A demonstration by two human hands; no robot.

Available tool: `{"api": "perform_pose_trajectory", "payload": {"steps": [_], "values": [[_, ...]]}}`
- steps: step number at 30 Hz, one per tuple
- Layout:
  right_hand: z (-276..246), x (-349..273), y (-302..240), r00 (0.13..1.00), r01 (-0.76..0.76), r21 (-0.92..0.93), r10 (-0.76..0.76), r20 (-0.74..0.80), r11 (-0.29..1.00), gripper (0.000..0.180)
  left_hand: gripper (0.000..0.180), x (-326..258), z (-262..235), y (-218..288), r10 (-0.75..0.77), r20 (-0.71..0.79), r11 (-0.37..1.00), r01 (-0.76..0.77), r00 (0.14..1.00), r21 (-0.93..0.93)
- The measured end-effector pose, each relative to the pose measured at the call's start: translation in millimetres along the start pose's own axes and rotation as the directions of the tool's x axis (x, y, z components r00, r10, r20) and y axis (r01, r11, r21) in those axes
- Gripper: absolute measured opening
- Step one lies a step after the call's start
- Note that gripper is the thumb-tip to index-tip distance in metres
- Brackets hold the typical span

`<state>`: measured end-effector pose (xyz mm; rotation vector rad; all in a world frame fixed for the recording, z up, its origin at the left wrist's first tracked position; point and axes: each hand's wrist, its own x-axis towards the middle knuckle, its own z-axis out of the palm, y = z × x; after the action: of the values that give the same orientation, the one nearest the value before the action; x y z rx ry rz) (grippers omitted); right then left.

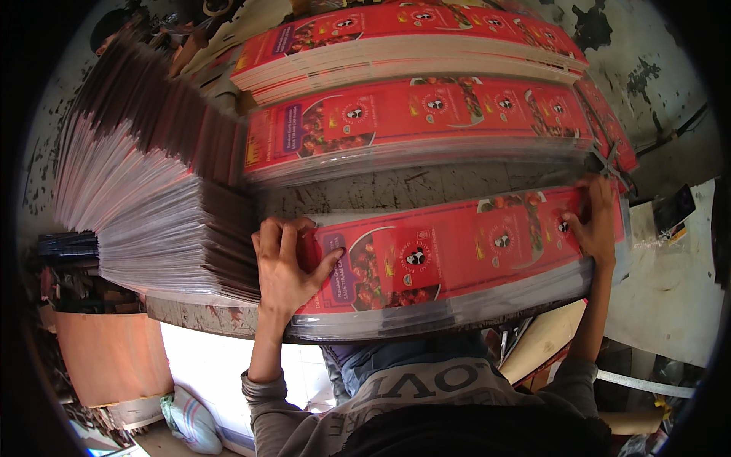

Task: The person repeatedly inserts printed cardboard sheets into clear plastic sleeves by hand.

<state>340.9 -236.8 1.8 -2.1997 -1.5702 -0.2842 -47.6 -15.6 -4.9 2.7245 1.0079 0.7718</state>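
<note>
A long, low stack of red printed sheets in clear plastic (457, 263) lies in front of me on the dark table. At its left end, my left hand (283, 263) grips the stack, thumb stretched over the top sheet and fingers bent at the far corner. My right hand (598, 222) holds the right end, its thumb bent onto the red surface and its fingers reaching over the far edge. The undersides of both grips are hidden. Just beyond my right fingertips lies a pair of dark scissors (611, 164).
Two more red stacks run across the table behind: a middle one (396, 122) and a far one (426, 27). A tall, fanned pile of plastic-covered sheets (164, 198) leans on the left. A striped sack (192, 419) sits on the floor, lower left.
</note>
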Motion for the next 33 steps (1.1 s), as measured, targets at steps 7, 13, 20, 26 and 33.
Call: {"api": "perform_pose_trajectory", "payload": {"steps": [7, 13, 20, 26, 33], "values": [[2.5, 0.4, 0.5, 1.0, -0.018, -0.031, 0.018, 0.016, 0.999, 0.054, 0.038, 0.6, 2.4, -1.0, 0.005, -0.042, 1.0, -0.006, 0.999, -0.014], [3.6, -0.4, -2.3, 0.999, -0.009, 0.054, 0.011, -0.05, 0.998, 0.047, 0.026, -0.1, 1.8, -5.0, -0.031, -0.056, 0.99, 0.023, 0.998, -0.138], [2.3, 0.4, -1.0, 0.999, 0.02, 0.126, -0.015, -0.037, 0.992, 0.031, 0.016, 6.2, -2.7, -8.2, 0.022, 0.016, 0.989, -0.019, 1.0, -0.146], [5.0, 1.7, 3.9, 0.999, -0.032, 0.211, 0.035, -0.007, 0.977, 0.023, 0.013, 6.6, -0.6, -7.4, 0.056, -0.02, 0.99, -0.058, 0.998, -0.13], [6.7, 6.0, 5.4, 0.995, 0.022, 0.114, -0.01, -0.098, 0.993, 0.016, 0.013, 5.3, -3.6, -3.5, 0.068, -0.085, 0.992, -0.077, 0.994, -0.101]]}}
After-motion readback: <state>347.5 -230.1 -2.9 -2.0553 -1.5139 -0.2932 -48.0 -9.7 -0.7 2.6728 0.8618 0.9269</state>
